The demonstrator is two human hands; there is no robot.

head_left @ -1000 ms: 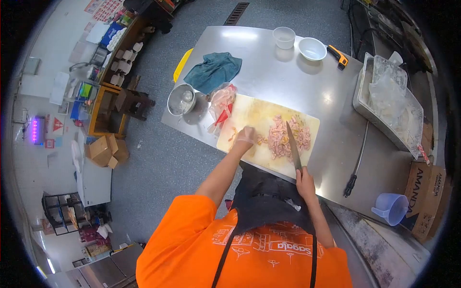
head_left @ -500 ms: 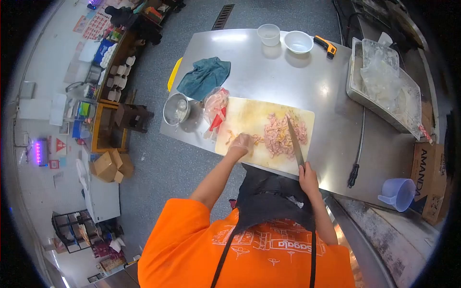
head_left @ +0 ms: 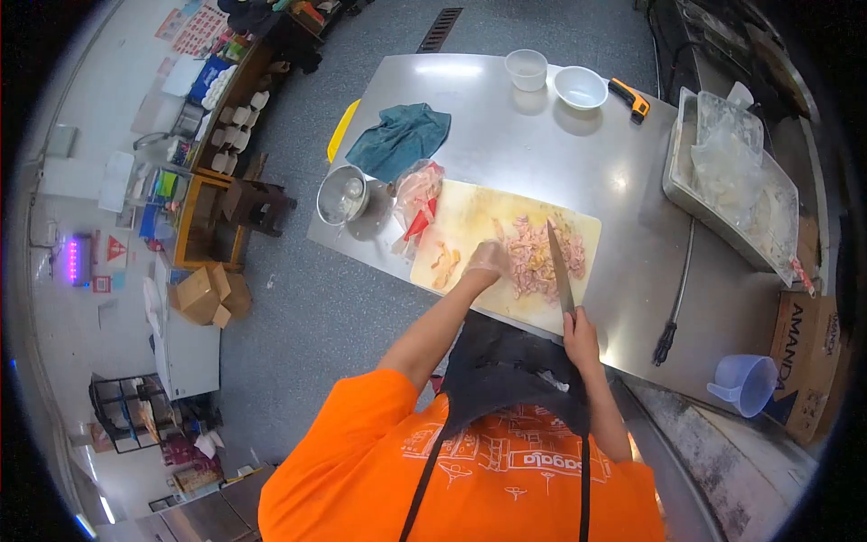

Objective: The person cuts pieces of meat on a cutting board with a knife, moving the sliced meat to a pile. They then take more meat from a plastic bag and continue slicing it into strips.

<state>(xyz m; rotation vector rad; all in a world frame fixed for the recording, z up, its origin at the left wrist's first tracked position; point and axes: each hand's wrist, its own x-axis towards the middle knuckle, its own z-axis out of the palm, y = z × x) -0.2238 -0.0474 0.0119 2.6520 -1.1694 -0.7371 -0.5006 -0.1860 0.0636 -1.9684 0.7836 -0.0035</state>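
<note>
My right hand (head_left: 581,338) grips the handle of a long kitchen knife (head_left: 559,268), whose blade points away from me and lies across the chopped meat. A pile of small pink meat pieces (head_left: 533,257) covers the right half of the cutting board (head_left: 474,203). At the pile's left edge is my left hand (head_left: 489,259), in a clear glove, with its fingers curled in; whatever they hold is hidden. Left of that hand lie a few meat strips (head_left: 444,265). A plastic bag with red on it (head_left: 418,200) rests against the board's left edge.
A metal bowl (head_left: 343,195) and a teal cloth (head_left: 398,142) are on the left of the steel table (head_left: 506,135). Farther back sit a clear tub (head_left: 526,70), a white bowl (head_left: 581,88) and an orange-black thermometer gun (head_left: 629,99). A metal pan (head_left: 736,185), cable (head_left: 679,289) and measuring jug (head_left: 744,384) are right.
My left hand has moved right to the edge of the meat pile, and meat strips now show where it was. The knife stays in my right hand over the pile. The view has shifted slightly.
</note>
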